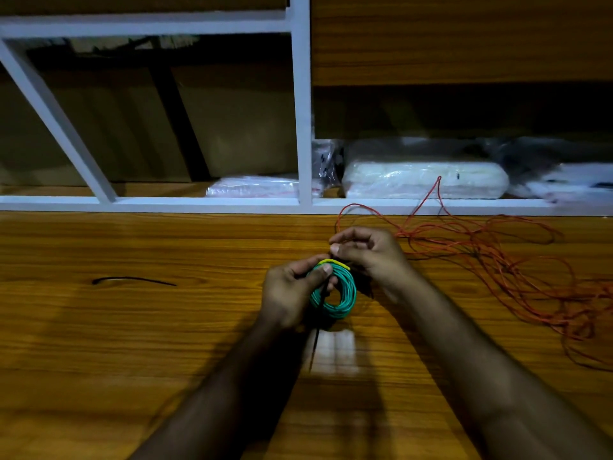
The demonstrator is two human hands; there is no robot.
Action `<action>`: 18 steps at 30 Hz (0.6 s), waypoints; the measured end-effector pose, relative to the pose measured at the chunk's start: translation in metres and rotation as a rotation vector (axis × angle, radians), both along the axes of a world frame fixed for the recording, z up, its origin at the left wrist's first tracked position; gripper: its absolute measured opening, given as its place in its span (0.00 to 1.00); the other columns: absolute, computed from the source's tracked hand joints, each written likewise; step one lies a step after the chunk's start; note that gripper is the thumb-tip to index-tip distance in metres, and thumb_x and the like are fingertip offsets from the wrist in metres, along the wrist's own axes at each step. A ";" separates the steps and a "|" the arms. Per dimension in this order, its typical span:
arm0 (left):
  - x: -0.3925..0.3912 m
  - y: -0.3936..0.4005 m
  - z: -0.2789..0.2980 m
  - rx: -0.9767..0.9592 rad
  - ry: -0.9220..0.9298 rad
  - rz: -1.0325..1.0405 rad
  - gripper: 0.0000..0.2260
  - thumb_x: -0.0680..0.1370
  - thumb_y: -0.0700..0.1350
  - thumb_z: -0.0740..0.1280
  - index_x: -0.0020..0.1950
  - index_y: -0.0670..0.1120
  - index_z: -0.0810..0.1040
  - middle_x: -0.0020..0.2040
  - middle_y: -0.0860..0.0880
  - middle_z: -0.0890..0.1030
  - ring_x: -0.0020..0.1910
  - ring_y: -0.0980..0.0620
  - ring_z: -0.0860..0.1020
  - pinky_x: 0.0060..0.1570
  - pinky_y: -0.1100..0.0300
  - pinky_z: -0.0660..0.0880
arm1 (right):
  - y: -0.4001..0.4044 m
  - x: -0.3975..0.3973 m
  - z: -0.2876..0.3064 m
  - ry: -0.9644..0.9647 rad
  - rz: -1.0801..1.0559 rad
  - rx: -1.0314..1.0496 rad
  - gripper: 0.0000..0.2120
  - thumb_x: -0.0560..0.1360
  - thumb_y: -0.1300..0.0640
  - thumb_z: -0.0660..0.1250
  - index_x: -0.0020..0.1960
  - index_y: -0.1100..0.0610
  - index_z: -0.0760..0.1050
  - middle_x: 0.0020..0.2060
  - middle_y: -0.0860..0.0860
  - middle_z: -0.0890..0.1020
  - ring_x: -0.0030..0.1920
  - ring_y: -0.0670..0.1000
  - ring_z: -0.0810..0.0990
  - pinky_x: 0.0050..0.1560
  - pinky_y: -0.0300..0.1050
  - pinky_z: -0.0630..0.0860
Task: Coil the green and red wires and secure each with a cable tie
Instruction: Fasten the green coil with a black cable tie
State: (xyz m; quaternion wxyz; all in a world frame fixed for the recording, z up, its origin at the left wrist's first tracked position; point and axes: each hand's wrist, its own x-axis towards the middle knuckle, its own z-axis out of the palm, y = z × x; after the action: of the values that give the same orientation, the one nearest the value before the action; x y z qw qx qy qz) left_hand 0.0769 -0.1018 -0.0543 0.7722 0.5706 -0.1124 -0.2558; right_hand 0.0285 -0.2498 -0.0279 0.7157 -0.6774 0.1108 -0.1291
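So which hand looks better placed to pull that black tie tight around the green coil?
The right hand, probably. The left hand already grips the green coil with the black cable tie hanging down, while the right's fingertips pinch just above the coil.

The green wire (345,295) is wound into a tight round coil, held upright above the tabletop. A black cable tie (319,322) runs through it. The red wire (517,270) sprawls loose at right. Another cable tie (132,279) lies flat at left.
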 end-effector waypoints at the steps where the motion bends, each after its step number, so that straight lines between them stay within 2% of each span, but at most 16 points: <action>1: 0.000 0.000 0.000 -0.004 0.002 0.001 0.07 0.76 0.33 0.68 0.50 0.40 0.84 0.38 0.39 0.82 0.32 0.51 0.78 0.37 0.64 0.76 | -0.001 0.000 -0.001 -0.001 0.007 -0.024 0.05 0.74 0.66 0.71 0.49 0.59 0.81 0.37 0.55 0.82 0.35 0.48 0.79 0.37 0.40 0.74; 6: -0.002 0.000 0.000 -0.021 0.017 0.029 0.07 0.75 0.35 0.69 0.47 0.43 0.86 0.40 0.38 0.83 0.34 0.50 0.79 0.39 0.61 0.77 | -0.001 0.000 -0.002 -0.044 0.020 -0.169 0.06 0.74 0.66 0.71 0.47 0.57 0.82 0.36 0.54 0.83 0.36 0.45 0.80 0.38 0.36 0.75; 8: -0.003 0.001 0.000 -0.044 0.062 0.061 0.06 0.75 0.34 0.69 0.48 0.42 0.85 0.40 0.39 0.83 0.33 0.50 0.80 0.39 0.61 0.77 | 0.000 -0.003 -0.002 -0.073 0.001 -0.191 0.07 0.76 0.66 0.70 0.50 0.56 0.82 0.40 0.54 0.85 0.40 0.46 0.82 0.42 0.38 0.76; 10: -0.003 0.002 0.001 -0.084 0.128 0.097 0.07 0.75 0.34 0.69 0.49 0.41 0.84 0.40 0.40 0.83 0.33 0.51 0.80 0.38 0.61 0.78 | 0.002 -0.013 -0.005 -0.106 -0.098 -0.259 0.10 0.77 0.66 0.68 0.53 0.54 0.81 0.47 0.52 0.86 0.48 0.47 0.84 0.47 0.42 0.78; 12: -0.001 0.002 0.001 -0.098 0.146 0.128 0.07 0.74 0.33 0.70 0.50 0.41 0.83 0.39 0.40 0.83 0.32 0.52 0.80 0.38 0.60 0.78 | 0.006 -0.031 -0.006 -0.178 -0.211 -0.462 0.14 0.76 0.66 0.67 0.55 0.51 0.81 0.52 0.47 0.84 0.53 0.47 0.83 0.50 0.46 0.80; 15: -0.002 0.000 0.002 -0.073 0.126 0.174 0.09 0.75 0.34 0.70 0.54 0.40 0.82 0.41 0.39 0.83 0.34 0.50 0.81 0.37 0.60 0.79 | 0.019 -0.063 -0.003 -0.324 -0.194 -0.866 0.18 0.68 0.66 0.71 0.54 0.50 0.82 0.54 0.44 0.80 0.57 0.46 0.78 0.55 0.41 0.75; 18: -0.002 -0.001 0.001 -0.060 0.091 0.212 0.11 0.75 0.34 0.69 0.57 0.37 0.81 0.44 0.37 0.83 0.40 0.46 0.81 0.40 0.55 0.79 | 0.035 -0.072 -0.001 -0.397 -0.069 -1.060 0.13 0.70 0.54 0.78 0.54 0.48 0.83 0.56 0.42 0.79 0.57 0.47 0.75 0.56 0.42 0.71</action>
State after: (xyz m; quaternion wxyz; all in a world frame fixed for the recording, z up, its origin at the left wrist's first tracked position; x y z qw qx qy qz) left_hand 0.0749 -0.1026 -0.0537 0.8159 0.5438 -0.0239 -0.1950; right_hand -0.0430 -0.2151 -0.0285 0.2800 -0.9029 -0.0836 -0.3153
